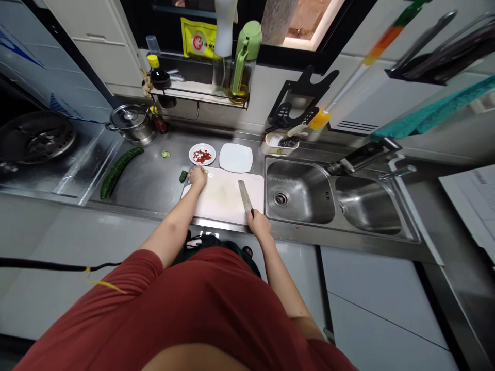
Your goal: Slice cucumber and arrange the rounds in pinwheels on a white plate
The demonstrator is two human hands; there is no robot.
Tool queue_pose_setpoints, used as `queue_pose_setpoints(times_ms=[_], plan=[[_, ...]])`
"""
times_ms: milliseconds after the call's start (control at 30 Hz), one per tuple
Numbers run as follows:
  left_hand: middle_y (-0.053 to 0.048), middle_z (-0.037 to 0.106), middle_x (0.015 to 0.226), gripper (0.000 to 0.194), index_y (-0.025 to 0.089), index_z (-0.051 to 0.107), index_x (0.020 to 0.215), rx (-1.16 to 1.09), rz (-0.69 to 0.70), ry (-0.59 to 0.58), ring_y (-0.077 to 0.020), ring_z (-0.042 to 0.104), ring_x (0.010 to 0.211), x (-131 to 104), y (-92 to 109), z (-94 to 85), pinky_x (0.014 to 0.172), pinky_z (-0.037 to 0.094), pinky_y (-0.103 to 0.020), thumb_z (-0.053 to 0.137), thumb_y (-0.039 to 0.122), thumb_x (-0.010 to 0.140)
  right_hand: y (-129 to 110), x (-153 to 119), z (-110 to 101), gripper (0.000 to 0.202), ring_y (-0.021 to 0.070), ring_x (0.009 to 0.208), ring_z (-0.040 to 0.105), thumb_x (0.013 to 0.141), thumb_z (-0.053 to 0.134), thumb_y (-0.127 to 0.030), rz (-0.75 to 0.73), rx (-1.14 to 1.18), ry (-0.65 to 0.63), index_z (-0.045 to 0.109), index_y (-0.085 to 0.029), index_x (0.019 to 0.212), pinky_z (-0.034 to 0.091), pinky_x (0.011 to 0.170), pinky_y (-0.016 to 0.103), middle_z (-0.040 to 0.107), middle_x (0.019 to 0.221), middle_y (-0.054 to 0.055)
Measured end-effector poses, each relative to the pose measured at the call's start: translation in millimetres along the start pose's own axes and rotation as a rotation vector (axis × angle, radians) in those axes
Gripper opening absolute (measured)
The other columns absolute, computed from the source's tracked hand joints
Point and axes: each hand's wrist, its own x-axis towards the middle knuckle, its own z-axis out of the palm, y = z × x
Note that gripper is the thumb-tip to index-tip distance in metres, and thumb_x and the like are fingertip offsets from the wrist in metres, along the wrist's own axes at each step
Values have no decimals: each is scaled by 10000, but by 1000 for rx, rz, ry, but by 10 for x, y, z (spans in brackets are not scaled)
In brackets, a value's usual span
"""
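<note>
My right hand [259,224] is closed round the black handle of a knife [245,196], whose blade lies over the right part of the white cutting board [224,198]. At the board's upper left corner is my left hand [197,176], its fingers curled by a small pale green piece [205,171]; whether it grips anything more is too small to tell. A short dark green cucumber piece [183,176] lies just left of that hand. Behind the board stand a round plate [202,154] with chopped red bits and a white square plate [235,157] with nothing on it.
A long cucumber [119,171] and a light green slice [165,154] lie on the steel counter at left. Beyond them stands a lidded pot [132,123]. The double sink [301,190] adjoins the board's right side, with a utensil holder [280,145] behind.
</note>
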Motion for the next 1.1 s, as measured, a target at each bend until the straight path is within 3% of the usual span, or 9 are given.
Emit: queue_pose_setpoints(times_ms=[200, 433, 567, 700, 867, 1100], plan=[[-79, 669, 997, 154, 230, 592, 947, -50, 18, -11, -221, 576, 982, -17, 35, -31, 860, 363, -331, 527, 191, 813, 6, 5, 3, 453, 254, 1007, 624, 977, 259, -476, -1, 2, -1, 568, -181, 1129, 440, 822, 348, 665, 1043, 132], [0, 659, 837, 157, 239, 597, 899, -254, 5, -37, -147, 586, 783, -29, 71, -15, 725, 396, -259, 587, 204, 746, 21, 38, 33, 460, 253, 996, 627, 972, 259, -484, -10, 5, 15, 572, -181, 1120, 444, 806, 334, 667, 1034, 129], [20, 621, 748, 231, 212, 606, 901, -360, 10, -168, -111, 541, 651, -109, 113, -11, 635, 400, -225, 655, 195, 676, 25, 54, 34, 450, 260, 985, 629, 969, 268, -477, -17, 10, 21, 572, -179, 1112, 444, 799, 340, 668, 1029, 132], [37, 578, 669, 297, 189, 607, 873, -422, 79, -401, -83, 491, 554, -225, 131, -43, 562, 384, -202, 716, 166, 597, 26, 60, 22, 450, 250, 990, 624, 970, 268, -484, -22, 24, 15, 568, -181, 1115, 437, 814, 339, 667, 1032, 132], [38, 600, 663, 312, 185, 605, 851, -288, 174, -612, -88, 500, 530, -286, 138, -36, 532, 378, -203, 708, 123, 563, 24, 55, 5, 456, 251, 988, 623, 971, 265, -489, -19, 29, 11, 568, -182, 1118, 435, 814, 335, 667, 1031, 129], [13, 655, 770, 334, 212, 622, 903, -20, 266, -568, -129, 573, 646, -329, 184, 32, 616, 407, -222, 697, 147, 584, 38, 68, -9, 469, 245, 1018, 611, 976, 246, -482, -32, 15, -14, 559, -175, 1144, 423, 831, 324, 654, 1069, 140]])
